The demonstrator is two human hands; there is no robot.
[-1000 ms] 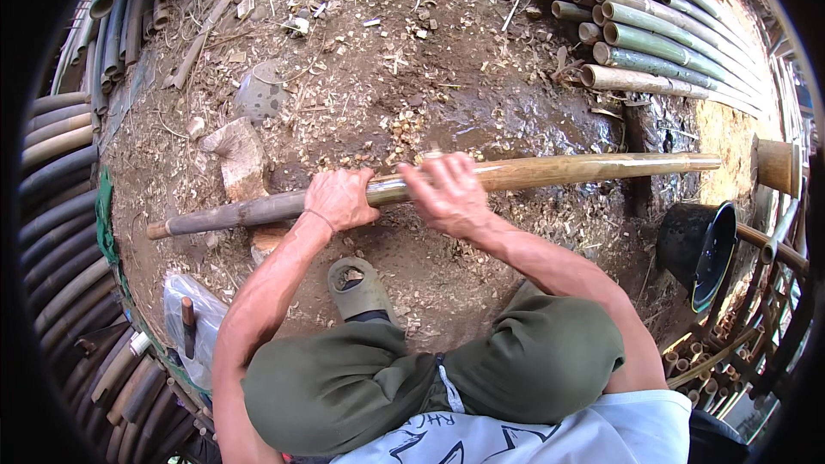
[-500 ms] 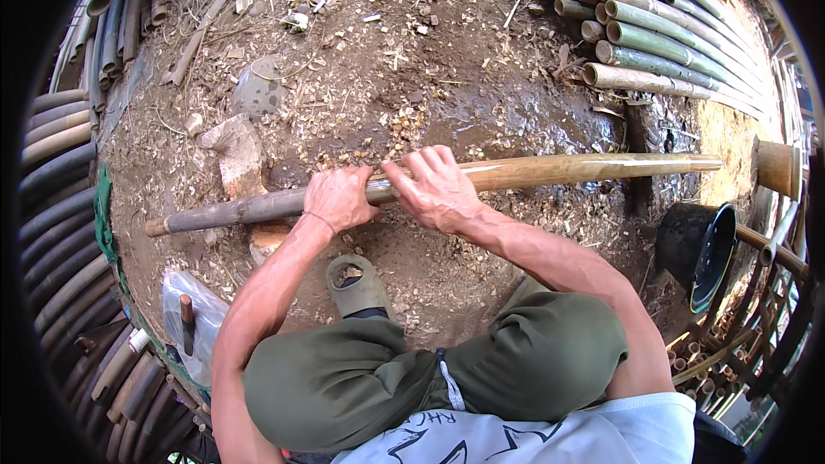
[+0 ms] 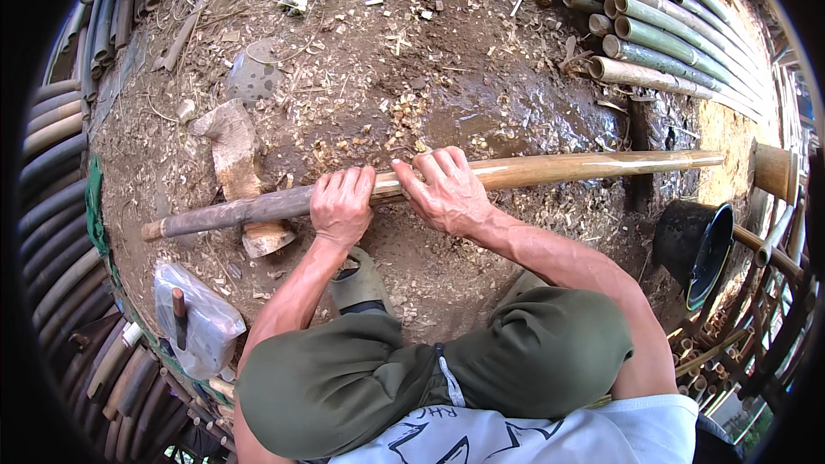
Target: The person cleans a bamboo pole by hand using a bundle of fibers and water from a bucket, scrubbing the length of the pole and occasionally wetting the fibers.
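A long bamboo pole (image 3: 559, 172) lies crosswise in front of my knees, its left part greyish and its right part yellow-brown and wet-looking. My left hand (image 3: 342, 204) is wrapped over the pole left of the middle, knuckles up. Close beside it on the right, my right hand (image 3: 443, 193) also grips the pole, its thumb side toward the left hand. The undersides of both grips are hidden. Toward its left end the pole passes over a pale wooden block (image 3: 230, 150) on the ground.
Stacked bamboo poles (image 3: 670, 43) lie at the far right, with more dark poles (image 3: 56, 198) along the left. A black bucket (image 3: 687, 245) stands at right. A clear plastic bag (image 3: 202, 318) with a wooden-handled tool (image 3: 179, 314) lies near my left knee. Wood chips cover the soil.
Both hands have shifted slightly to the right along the pole. My left forearm has swung inward, and that wrist has turned. The view has also moved a little.
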